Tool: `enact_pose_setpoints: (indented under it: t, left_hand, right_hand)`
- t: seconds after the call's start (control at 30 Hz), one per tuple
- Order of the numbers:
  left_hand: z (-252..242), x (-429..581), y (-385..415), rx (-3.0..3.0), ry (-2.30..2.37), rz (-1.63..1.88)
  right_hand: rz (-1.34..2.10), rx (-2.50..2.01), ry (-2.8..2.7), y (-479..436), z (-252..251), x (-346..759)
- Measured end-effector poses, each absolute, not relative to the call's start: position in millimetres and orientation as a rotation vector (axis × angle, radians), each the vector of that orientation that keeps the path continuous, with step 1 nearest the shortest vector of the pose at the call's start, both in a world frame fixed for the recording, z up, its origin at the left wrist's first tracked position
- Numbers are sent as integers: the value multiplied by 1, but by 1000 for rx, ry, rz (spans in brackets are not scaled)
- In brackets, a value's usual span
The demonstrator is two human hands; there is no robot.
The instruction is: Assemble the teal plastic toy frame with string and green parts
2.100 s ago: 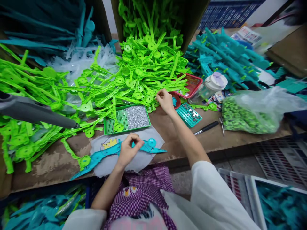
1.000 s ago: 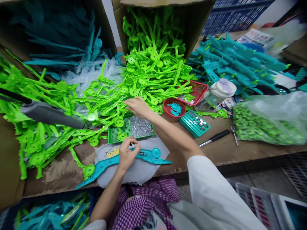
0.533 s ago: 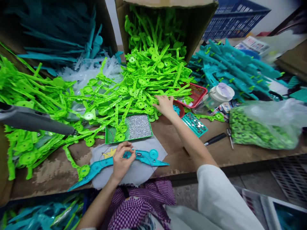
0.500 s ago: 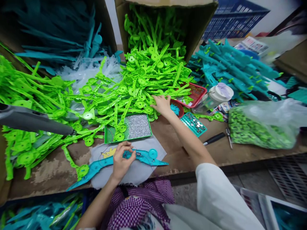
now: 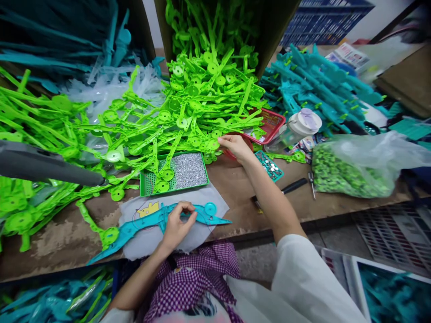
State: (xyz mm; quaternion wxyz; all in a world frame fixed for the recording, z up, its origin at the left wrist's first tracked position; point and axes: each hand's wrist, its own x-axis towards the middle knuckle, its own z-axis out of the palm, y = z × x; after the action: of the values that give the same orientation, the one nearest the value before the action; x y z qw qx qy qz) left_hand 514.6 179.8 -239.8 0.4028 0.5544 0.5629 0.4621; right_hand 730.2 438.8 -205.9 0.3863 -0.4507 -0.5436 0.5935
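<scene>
My left hand (image 5: 178, 223) pinches the middle of a long teal plastic blade piece (image 5: 141, 223) that lies on a grey cloth (image 5: 202, 204) at the table's near edge. My right hand (image 5: 237, 146) reaches forward, fingers together, at the near edge of a big pile of bright green plastic pieces (image 5: 188, 107), right over a red bowl (image 5: 226, 153). What the fingers hold is too small to tell. A green tray (image 5: 148, 179) with tiny silver screws lies between the two hands.
A teal tray of small metal discs (image 5: 271, 165), a screwdriver (image 5: 292, 186), a red basket (image 5: 272, 123), a lidded jar (image 5: 303, 123) and a clear bag of green bits (image 5: 350, 172) sit to the right. Teal pieces (image 5: 319, 85) pile behind. A grey tool (image 5: 43, 163) lies at left.
My right hand went left over the green pile and screw tray, then came back to the red bowl. My left hand kept hold of the teal piece.
</scene>
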Motion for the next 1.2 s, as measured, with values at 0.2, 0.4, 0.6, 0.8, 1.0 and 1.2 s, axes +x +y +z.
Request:
enact_pose_setpoints:
  t: [0.2,0.4,0.6,0.8,1.0,1.2]
  left_hand:
    - [-251,521,175,1467,1413,1121]
    - [-252,516,167,1543,1437,1106]
    - [-249,520,165,1613,1381,1121]
    - [-245,526,164,1564,1407,1164]
    - [-253,525,161,1500,1387,1091]
    - [-248,532,160,1458,1376,1126]
  right_hand:
    - [1447,-1212,-1356,434,-207,704]
    - [807,-1505,-1943,414,-197,720]
    - [221,-1584,-1832,466,-178,762]
    - [175,-1531,-1670,507,-174,774]
    - [329,-1393,-1350,448,-171,798]
    - [498,-1183,-1040,362,-182,790]
